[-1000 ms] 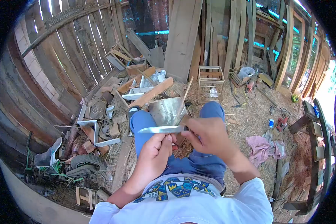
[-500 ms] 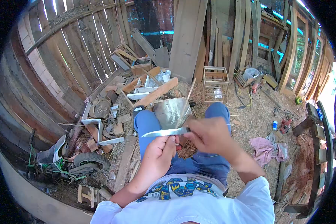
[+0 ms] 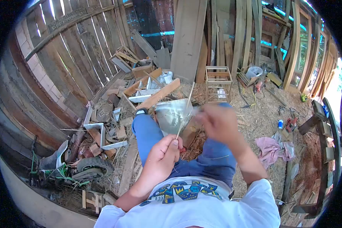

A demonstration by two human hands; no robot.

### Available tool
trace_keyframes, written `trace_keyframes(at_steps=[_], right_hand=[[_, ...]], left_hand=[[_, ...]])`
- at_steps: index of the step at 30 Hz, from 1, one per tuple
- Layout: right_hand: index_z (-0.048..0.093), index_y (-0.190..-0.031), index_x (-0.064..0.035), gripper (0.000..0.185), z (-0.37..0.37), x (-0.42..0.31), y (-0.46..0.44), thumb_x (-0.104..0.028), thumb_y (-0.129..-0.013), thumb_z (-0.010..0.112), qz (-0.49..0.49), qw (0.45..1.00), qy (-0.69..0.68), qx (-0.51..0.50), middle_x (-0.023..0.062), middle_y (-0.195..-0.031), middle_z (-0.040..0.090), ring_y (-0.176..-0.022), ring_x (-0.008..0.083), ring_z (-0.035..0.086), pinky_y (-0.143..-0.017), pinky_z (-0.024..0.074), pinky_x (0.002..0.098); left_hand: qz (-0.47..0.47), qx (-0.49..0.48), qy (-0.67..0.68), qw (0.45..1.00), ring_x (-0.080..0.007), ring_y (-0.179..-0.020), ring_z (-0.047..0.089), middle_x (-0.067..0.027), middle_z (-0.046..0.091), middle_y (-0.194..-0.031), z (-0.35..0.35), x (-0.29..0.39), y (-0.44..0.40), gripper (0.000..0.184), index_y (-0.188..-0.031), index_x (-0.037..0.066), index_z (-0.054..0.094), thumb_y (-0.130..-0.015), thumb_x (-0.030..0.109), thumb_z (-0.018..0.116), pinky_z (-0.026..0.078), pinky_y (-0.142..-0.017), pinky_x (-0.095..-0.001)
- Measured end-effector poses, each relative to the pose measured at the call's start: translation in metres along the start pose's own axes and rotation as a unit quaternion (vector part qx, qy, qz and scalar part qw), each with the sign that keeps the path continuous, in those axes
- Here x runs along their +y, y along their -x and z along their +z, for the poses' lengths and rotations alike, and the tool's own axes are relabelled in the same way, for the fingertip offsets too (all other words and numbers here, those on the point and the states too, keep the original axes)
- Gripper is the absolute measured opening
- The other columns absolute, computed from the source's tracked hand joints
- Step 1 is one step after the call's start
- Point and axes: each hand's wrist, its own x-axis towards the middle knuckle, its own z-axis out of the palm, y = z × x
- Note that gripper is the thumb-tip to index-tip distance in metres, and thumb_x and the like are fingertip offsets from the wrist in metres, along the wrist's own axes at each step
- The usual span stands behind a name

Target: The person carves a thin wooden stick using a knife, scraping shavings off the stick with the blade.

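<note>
My left hand is closed around the lower end of a thin wooden stick, which slants up and away between my knees. My right hand, smeared by motion, is wrapped round the handle of a knife. Only a pale blur of the knife blade shows, close to the stick. Something small and red sits just beside my left fingers; its kind is hidden. Beyond the hands, a grey flat panel lies between my legs.
Scrap wood and a plank are heaped ahead on the left. A small wooden frame rack stands ahead. At right lie a pink cloth and a blue can. A wheel is at left, and shavings cover the floor.
My right hand has moved up and away from my left hand with the knife. The blade, earlier crossing above my left fingers, is now a blur farther along the stick.
</note>
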Motion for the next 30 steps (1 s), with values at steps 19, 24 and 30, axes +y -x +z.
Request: trace_keyframes(at_steps=[19, 24, 30], right_hand=[[0.056, -0.08, -0.0125, 0.03, 0.003, -0.012, 0.004, -0.036, -0.091, 0.071, -0.031, 0.998, 0.054, -0.028, 0.0061, -0.064, 0.059, -0.056, 0.0288, 0.064, -0.047, 0.0456, 0.0436], [0.057, -0.079, -0.0136, 0.03, 0.004, 0.003, 0.001, -0.037, -0.091, 0.071, 0.026, 0.997, 0.071, 0.008, 0.0058, -0.063, 0.059, -0.057, 0.0285, 0.065, -0.047, 0.047, 0.0425], [0.057, -0.077, -0.0116, 0.026, -0.005, 0.019, -0.006, -0.028, -0.088, 0.073, 0.051, 0.997, 0.044, 0.028, 0.0094, -0.063, 0.057, -0.057, 0.0331, 0.062, -0.05, 0.0459, 0.0435]], left_hand=[[0.09, 0.03, -0.048, 0.994, 0.0003, -0.048, 0.028, 0.0083, 0.038, -0.06, 0.002, -0.025, -0.012, 0.019, -0.102, 0.008, 0.055, -0.112, 0.019, 0.044, 0.019, -0.042, -0.022], [0.08, 0.023, -0.043, 0.996, 0.0002, -0.048, 0.028, 0.0084, 0.038, -0.06, 0.001, -0.021, -0.012, 0.019, -0.101, 0.009, 0.055, -0.112, 0.019, 0.044, 0.02, -0.042, -0.022], [0.073, 0.01, -0.035, 0.997, 0.0003, -0.047, 0.029, 0.0086, 0.038, -0.06, 0.0, -0.025, -0.009, 0.019, -0.101, 0.009, 0.055, -0.112, 0.019, 0.043, 0.02, -0.041, -0.0214]])
